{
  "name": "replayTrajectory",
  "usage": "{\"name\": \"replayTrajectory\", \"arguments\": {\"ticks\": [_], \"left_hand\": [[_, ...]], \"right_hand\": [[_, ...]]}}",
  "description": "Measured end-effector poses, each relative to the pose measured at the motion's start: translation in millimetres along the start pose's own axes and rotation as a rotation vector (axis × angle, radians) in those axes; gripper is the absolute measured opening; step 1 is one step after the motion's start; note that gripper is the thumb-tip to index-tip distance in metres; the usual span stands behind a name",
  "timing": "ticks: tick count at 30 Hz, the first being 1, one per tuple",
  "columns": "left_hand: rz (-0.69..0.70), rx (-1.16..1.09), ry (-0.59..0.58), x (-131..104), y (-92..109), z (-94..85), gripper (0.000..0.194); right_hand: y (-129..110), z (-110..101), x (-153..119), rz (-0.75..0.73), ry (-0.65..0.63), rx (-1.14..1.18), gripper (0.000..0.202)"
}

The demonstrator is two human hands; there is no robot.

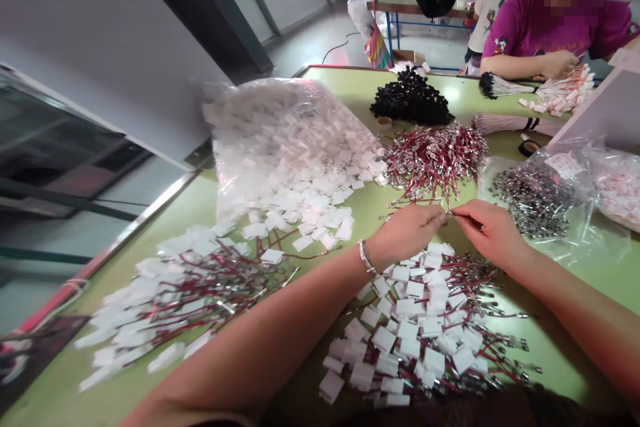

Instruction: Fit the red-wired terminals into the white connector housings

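My left hand [407,232], with a bracelet at the wrist, is closed in a pinch. Facing it, my right hand [489,230] pinches at the same spot, thumb and finger meeting on a small metal wire terminal [449,212]; most of its wire is hidden by the fingers. Just beyond lies a heap of short red wires with metal terminals [435,155]. Beneath my hands spreads a pile of red wires with white plastic housings [410,330]. A similar pile of housed wires [195,287] lies left of my left forearm.
A clear bag [280,140] spills loose white housings. Behind are black connectors [411,99] and a tape roll [385,123]. At right lie a bag of metal parts [533,197] and black tape [529,145]. Across the table [570,287], a person in a purple shirt [530,27] handles wires.
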State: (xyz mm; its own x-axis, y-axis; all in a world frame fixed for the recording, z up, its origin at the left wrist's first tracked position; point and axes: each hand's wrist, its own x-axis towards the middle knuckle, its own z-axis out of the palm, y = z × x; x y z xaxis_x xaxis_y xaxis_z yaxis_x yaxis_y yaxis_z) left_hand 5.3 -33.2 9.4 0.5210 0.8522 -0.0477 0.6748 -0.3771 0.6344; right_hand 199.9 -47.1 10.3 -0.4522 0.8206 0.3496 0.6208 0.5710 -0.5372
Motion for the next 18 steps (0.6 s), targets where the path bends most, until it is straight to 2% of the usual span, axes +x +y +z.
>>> {"name": "replayTrajectory", "arguments": {"ticks": [2,5,8,10,14,16,18], "left_hand": [[0.018,0.159,-0.006,-1,1,-1.4,0.033],[0.081,0.421,-0.056,-2,4,-2.9,0.027],[0.156,0.568,-0.135,-3,8,-4.3,0.023],[0.203,0.601,-0.153,-4,11,-5.6,0.025],[0.202,0.593,-0.099,-4,14,-9.8,0.025],[0.156,0.567,-0.037,-3,13,-11.3,0.022],[0.064,0.518,0.039,-2,11,-11.2,0.020]], "right_hand": [[0,-3,1,0.014,-0.059,0.007,0.020],[-1,-9,2,0.112,-0.144,0.024,0.018],[-3,-13,1,0.121,-0.242,0.034,0.017],[-5,-14,1,0.118,-0.286,0.037,0.018],[-8,-17,9,0.292,-0.335,0.058,0.018],[-13,-19,18,0.262,-0.380,0.038,0.018],[-22,-20,29,0.161,-0.422,-0.026,0.022]]}}
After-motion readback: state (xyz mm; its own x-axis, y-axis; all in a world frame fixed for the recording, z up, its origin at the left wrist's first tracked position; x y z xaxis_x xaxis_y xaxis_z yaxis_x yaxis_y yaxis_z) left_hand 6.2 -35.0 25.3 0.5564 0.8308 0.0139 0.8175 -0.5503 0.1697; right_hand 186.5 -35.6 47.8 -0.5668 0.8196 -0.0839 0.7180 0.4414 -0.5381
